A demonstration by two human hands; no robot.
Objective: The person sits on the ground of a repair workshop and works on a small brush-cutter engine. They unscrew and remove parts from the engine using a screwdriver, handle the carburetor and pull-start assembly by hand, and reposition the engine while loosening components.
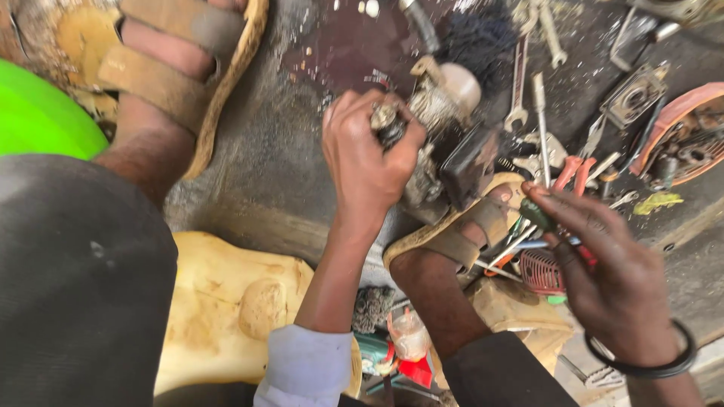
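Observation:
My left hand (366, 162) grips a dirty metal engine part, a carburettor-like assembly (441, 124), holding it against the oily floor near my sandalled right foot (483, 218). My right hand (603, 275), with a black band on the wrist, holds a green-handled screwdriver (539, 218) just right of that foot, above a pile of hand tools. The screwdriver's tip is hidden among the tools.
Spanners (519, 83), red-handled pliers (571, 172) and loose metal parts lie scattered at the upper right. An orange bowl of parts (690, 132) sits at the right edge. My left foot in a sandal (170, 68) rests top left beside a green tub (38, 120). A yellow plastic container (226, 301) lies below.

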